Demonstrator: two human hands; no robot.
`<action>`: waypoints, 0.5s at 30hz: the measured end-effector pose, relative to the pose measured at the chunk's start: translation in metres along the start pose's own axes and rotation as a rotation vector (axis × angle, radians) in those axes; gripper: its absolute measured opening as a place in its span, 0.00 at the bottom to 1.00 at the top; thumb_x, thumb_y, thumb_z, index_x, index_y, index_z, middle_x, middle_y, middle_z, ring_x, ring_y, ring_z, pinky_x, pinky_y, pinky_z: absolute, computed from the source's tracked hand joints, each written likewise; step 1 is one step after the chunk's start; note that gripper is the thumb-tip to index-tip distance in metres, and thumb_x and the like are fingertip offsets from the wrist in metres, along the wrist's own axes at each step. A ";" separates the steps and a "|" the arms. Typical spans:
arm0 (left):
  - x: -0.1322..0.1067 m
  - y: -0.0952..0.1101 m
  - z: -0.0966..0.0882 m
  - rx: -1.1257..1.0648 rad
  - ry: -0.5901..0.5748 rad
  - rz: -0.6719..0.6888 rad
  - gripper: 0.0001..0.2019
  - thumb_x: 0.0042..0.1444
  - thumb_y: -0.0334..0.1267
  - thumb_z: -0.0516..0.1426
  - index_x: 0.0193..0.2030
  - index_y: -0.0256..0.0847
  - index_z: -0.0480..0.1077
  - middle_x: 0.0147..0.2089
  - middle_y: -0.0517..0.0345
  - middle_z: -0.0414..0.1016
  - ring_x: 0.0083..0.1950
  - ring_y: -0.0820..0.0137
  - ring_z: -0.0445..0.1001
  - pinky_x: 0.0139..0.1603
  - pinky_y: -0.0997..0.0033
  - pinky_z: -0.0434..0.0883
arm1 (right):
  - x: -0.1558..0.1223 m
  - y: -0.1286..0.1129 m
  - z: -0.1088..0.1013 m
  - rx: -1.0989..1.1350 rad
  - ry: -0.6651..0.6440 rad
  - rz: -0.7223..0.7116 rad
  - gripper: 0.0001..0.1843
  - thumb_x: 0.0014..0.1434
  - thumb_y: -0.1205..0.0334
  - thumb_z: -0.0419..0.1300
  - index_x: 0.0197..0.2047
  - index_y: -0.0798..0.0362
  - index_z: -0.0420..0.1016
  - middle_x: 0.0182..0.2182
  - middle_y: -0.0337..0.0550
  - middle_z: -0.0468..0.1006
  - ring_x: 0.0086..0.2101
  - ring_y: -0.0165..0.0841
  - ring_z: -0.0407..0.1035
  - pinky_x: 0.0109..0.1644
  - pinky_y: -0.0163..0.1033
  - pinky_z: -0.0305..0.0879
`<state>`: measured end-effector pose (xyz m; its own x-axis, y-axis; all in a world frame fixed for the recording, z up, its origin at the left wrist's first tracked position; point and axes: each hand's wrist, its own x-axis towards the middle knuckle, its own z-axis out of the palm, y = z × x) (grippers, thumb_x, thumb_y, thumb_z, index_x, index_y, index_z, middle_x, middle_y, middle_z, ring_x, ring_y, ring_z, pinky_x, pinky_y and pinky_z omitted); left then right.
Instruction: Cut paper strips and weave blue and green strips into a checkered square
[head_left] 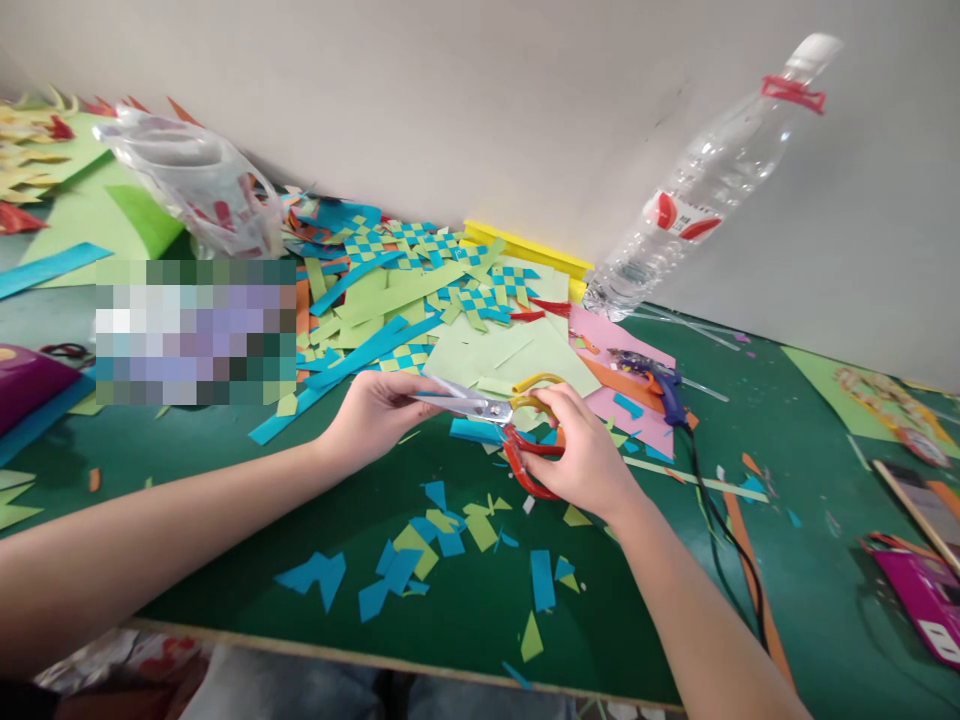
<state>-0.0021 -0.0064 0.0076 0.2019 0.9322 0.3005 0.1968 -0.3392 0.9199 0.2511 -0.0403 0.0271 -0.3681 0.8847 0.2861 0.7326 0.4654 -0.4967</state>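
Note:
My right hand (581, 440) grips a pair of scissors (491, 408) with one yellow and one red handle, fingers through the loops. The blades are slightly apart and point left. At their tips is my left hand (379, 410), thumb and fingers pinched together; what lies between them, if anything, is too small to make out. Just behind the scissors lies a light green paper sheet (502, 350). Blue and green paper scraps (401, 570) are strewn on the green table (247, 560) in front of my hands.
Woven blue-green paper pieces (409, 240) and strips pile up at the back. A tilted plastic bottle (682, 200) stands by the wall. At right lies a blue glue gun (664, 390) with a black cord (720, 530). A plastic bag (202, 185) sits back left.

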 end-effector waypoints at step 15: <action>0.001 0.005 0.000 0.020 -0.026 -0.082 0.08 0.47 0.42 0.63 0.31 0.43 0.81 0.29 0.57 0.82 0.32 0.65 0.79 0.33 0.70 0.76 | -0.001 0.005 0.000 0.017 -0.012 0.013 0.22 0.57 0.58 0.62 0.53 0.51 0.64 0.51 0.51 0.71 0.50 0.43 0.69 0.48 0.49 0.72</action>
<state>-0.0006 -0.0078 0.0126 0.2096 0.9532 0.2178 0.2322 -0.2649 0.9359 0.2543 -0.0386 0.0243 -0.3654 0.8911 0.2691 0.7275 0.4538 -0.5146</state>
